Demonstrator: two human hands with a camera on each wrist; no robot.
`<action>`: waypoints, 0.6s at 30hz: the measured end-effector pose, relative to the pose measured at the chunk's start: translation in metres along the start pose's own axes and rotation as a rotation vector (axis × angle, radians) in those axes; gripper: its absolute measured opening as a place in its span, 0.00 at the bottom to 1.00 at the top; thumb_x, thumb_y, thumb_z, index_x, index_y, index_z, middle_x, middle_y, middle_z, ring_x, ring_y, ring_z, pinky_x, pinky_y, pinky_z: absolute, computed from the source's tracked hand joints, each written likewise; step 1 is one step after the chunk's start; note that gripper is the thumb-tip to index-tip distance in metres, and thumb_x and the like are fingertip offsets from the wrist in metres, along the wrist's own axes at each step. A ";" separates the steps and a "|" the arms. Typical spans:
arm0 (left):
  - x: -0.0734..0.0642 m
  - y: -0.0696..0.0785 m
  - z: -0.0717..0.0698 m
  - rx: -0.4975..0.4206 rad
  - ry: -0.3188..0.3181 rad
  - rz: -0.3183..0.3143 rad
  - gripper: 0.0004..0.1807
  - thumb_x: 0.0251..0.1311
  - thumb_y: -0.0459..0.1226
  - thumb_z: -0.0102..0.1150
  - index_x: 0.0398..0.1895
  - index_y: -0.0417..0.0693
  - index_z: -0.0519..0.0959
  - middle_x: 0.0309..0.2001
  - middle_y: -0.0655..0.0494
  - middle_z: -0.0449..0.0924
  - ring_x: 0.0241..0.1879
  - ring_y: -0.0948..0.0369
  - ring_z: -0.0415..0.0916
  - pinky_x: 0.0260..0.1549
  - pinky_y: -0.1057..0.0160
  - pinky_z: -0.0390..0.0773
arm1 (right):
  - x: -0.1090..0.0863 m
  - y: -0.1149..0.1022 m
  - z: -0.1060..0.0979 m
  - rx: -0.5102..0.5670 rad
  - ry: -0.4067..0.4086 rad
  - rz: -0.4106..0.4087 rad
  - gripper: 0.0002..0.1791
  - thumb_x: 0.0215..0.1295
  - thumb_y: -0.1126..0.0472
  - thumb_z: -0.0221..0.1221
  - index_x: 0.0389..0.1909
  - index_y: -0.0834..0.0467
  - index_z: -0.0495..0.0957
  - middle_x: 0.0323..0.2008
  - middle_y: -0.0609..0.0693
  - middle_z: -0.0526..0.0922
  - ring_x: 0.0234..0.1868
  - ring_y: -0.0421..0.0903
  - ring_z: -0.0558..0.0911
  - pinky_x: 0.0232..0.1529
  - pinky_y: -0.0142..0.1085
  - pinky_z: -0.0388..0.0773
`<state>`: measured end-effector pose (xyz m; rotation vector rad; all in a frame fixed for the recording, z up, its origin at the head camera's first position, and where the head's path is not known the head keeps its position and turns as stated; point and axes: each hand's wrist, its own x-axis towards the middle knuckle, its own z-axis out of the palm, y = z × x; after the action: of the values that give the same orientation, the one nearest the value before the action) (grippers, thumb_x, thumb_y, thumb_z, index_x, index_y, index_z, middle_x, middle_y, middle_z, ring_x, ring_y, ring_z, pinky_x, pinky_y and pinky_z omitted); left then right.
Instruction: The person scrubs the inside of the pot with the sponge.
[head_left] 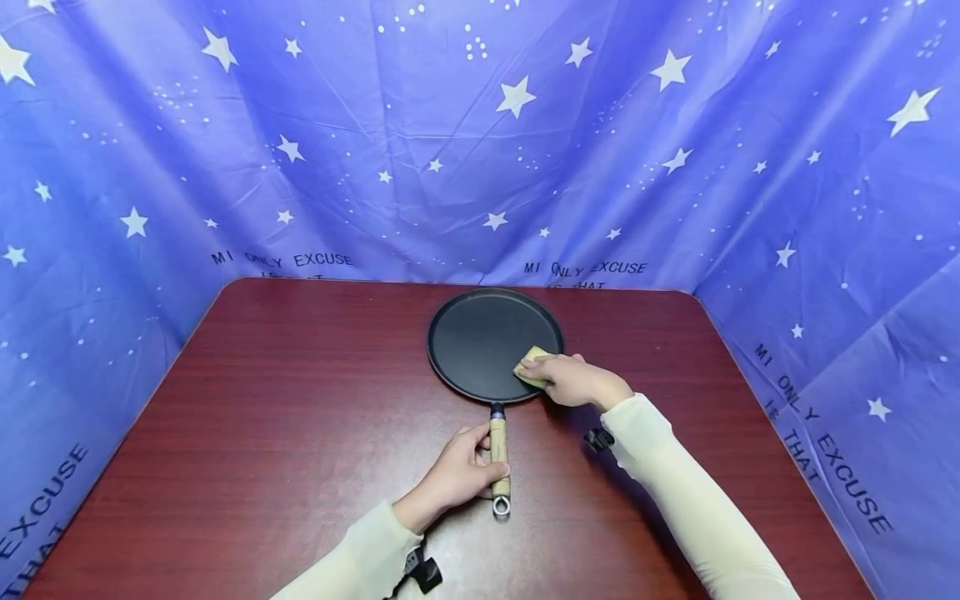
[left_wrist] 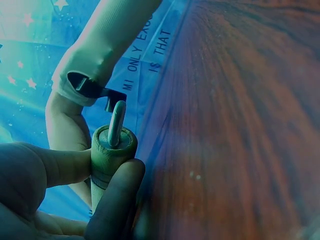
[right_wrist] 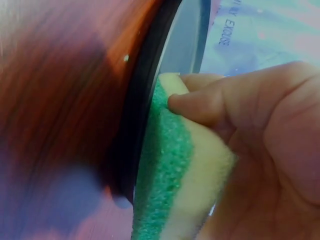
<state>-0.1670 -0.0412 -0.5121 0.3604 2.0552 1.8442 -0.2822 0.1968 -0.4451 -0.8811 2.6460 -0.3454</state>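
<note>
A round black frying pan (head_left: 487, 342) with a low rim lies on the table, its wooden handle (head_left: 498, 450) pointing toward me. My left hand (head_left: 457, 468) grips that handle near its metal hanging ring (head_left: 501, 505); the left wrist view shows thumb and fingers around the handle end (left_wrist: 114, 155). At the pan's right side my right hand (head_left: 576, 379) holds a sponge (head_left: 531, 367) by its yellow part. In the right wrist view the sponge's green scouring layer (right_wrist: 162, 165) faces the pan (right_wrist: 182, 45). Whether it is pressed flat on the pan is hard to tell.
The dark red wood-grain table (head_left: 300, 400) extends to both sides of the pan. Behind and beside it hangs a blue curtain (head_left: 450, 125) with white stars, close to the table's far edge. Black straps sit on both wrists.
</note>
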 end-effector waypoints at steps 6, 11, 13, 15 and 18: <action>0.000 -0.001 0.001 -0.020 -0.007 -0.018 0.38 0.59 0.24 0.69 0.72 0.26 0.66 0.46 0.45 0.67 0.26 0.62 0.73 0.18 0.61 0.90 | -0.002 -0.008 0.004 -0.042 -0.011 -0.083 0.30 0.71 0.75 0.51 0.72 0.57 0.77 0.72 0.55 0.75 0.77 0.62 0.67 0.66 0.79 0.68; 0.000 -0.001 0.001 -0.019 -0.001 -0.010 0.35 0.58 0.24 0.68 0.70 0.27 0.69 0.46 0.45 0.68 0.25 0.63 0.74 0.17 0.63 0.89 | 0.002 -0.014 0.005 -0.038 -0.025 -0.140 0.28 0.72 0.75 0.52 0.70 0.57 0.78 0.73 0.56 0.74 0.76 0.63 0.67 0.69 0.77 0.67; 0.000 -0.001 0.002 -0.020 0.001 -0.009 0.35 0.58 0.24 0.68 0.70 0.27 0.69 0.47 0.45 0.68 0.25 0.63 0.73 0.16 0.63 0.89 | 0.006 -0.016 0.006 -0.027 -0.037 -0.149 0.29 0.72 0.75 0.53 0.70 0.56 0.78 0.73 0.56 0.73 0.77 0.64 0.66 0.71 0.78 0.64; 0.000 0.000 0.002 -0.021 0.000 -0.011 0.36 0.59 0.24 0.68 0.72 0.27 0.67 0.47 0.44 0.68 0.26 0.62 0.73 0.17 0.62 0.89 | 0.010 -0.019 0.007 -0.006 -0.054 -0.149 0.30 0.71 0.75 0.52 0.71 0.55 0.78 0.74 0.55 0.72 0.77 0.64 0.65 0.71 0.79 0.60; 0.000 0.000 0.002 -0.022 -0.006 -0.013 0.37 0.59 0.24 0.68 0.72 0.27 0.67 0.47 0.44 0.68 0.26 0.62 0.73 0.17 0.61 0.90 | 0.016 -0.024 0.009 0.018 -0.080 -0.144 0.31 0.72 0.74 0.52 0.73 0.53 0.76 0.76 0.54 0.70 0.78 0.62 0.63 0.73 0.79 0.57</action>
<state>-0.1662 -0.0396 -0.5119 0.3454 2.0268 1.8549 -0.2779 0.1670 -0.4496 -1.0597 2.5098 -0.3600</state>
